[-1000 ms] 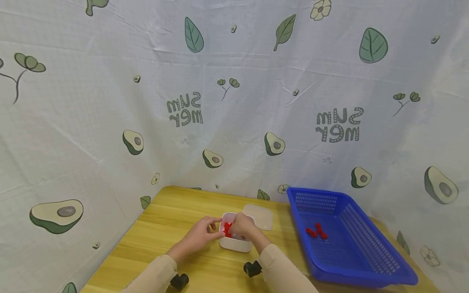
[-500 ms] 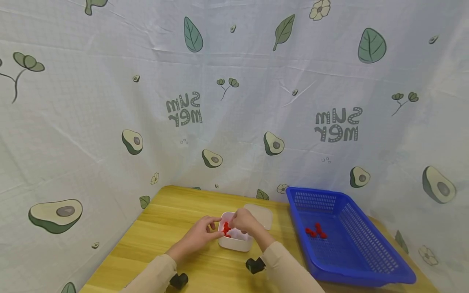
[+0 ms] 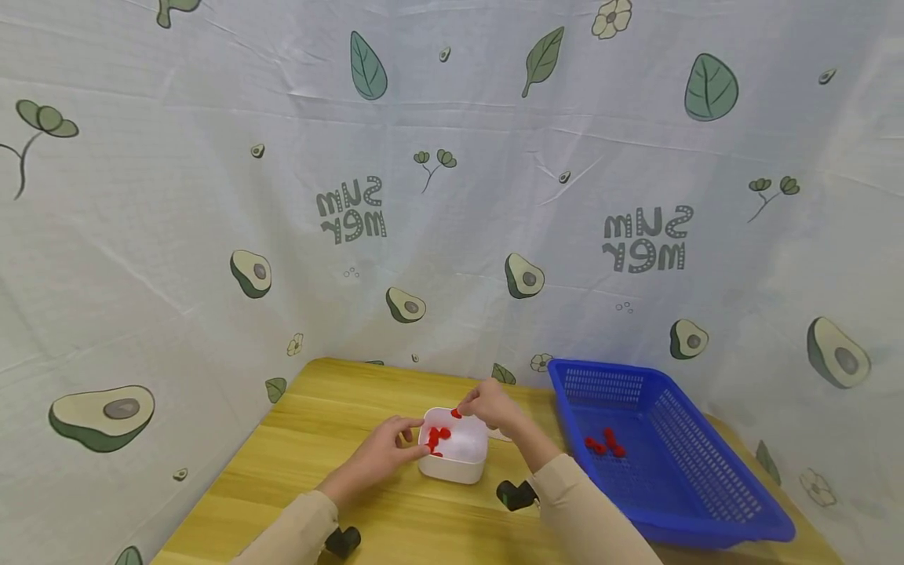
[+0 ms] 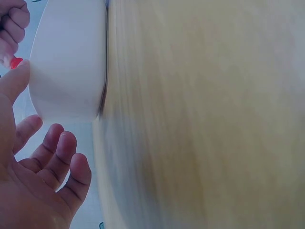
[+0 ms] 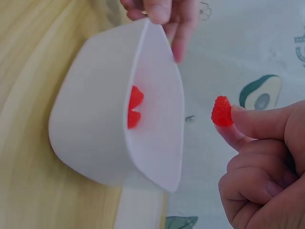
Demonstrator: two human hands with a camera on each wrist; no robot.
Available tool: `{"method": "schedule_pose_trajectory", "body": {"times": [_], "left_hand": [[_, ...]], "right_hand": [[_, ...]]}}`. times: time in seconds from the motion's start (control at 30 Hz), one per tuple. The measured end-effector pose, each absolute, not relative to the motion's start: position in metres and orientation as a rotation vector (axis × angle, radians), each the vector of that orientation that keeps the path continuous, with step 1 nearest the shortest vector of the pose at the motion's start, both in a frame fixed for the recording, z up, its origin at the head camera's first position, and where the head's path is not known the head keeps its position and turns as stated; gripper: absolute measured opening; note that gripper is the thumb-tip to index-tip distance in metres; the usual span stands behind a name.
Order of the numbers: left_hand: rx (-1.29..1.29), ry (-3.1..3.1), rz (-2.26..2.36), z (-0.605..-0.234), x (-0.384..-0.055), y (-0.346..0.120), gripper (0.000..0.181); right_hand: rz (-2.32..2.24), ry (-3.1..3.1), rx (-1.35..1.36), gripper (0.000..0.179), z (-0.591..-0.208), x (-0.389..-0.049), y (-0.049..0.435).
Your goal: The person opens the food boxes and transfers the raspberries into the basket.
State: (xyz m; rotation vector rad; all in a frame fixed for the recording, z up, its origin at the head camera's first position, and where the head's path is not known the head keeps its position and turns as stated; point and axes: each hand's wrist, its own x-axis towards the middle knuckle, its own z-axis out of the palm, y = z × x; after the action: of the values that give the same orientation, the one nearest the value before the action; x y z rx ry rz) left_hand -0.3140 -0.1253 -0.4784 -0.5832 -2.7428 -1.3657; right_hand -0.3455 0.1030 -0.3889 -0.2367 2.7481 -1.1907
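Note:
A white box (image 3: 452, 471) stands open-topped on the wooden table. Several red raspberries (image 3: 434, 439) lie inside, toward its left end. My left hand (image 3: 377, 455) holds the box at its left end, thumb and index finger at the rim; its other fingers (image 4: 66, 148) spread loosely below in the left wrist view. Just outside the box's far rim, my right hand (image 3: 494, 404) pinches one red raspberry (image 5: 221, 110) between thumb and index finger. In the right wrist view this raspberry shows a bumpy surface, apart from the box wall.
To the right sits a large blue basket (image 3: 678, 467) with several red raspberries (image 3: 611, 444) on its floor. A pale lid (image 3: 498, 435) lies behind the box, mostly hidden by my right hand. Printed cloth (image 3: 466, 235) hangs behind the wooden table (image 3: 353, 392).
My right hand has come up out of the box with a raspberry and moved away over the far rim, now covering most of the lid. The left hand has stayed at the box.

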Motion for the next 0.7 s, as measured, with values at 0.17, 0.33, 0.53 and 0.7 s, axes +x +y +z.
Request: {"method": "schedule_pose_trajectory", "body": {"times": [0.17, 0.33, 0.53, 0.7], "left_hand": [[-0.582, -2.742, -1.373, -0.478, -0.314, -0.125, 0.055], [-0.588, -2.735, -1.373, -0.478, -0.314, -0.126, 0.055], [-0.588, -2.736, -1.375, -0.479, -0.314, -0.126, 0.056], [-0.586, -2.737, -1.376, -0.48, -0.315, -0.126, 0.056]], "right_hand": [[-1.248, 2.723, -0.174, 0.012, -0.373, -0.343, 0.117], [-1.226, 2.731, -0.146, 0.016, -0.362, -0.345, 0.132], [-1.235, 2.747, -0.138, 0.02, -0.352, -0.347, 0.153], [-1.32, 2.73, -0.149, 0.021, -0.348, -0.35, 0.173]]}}
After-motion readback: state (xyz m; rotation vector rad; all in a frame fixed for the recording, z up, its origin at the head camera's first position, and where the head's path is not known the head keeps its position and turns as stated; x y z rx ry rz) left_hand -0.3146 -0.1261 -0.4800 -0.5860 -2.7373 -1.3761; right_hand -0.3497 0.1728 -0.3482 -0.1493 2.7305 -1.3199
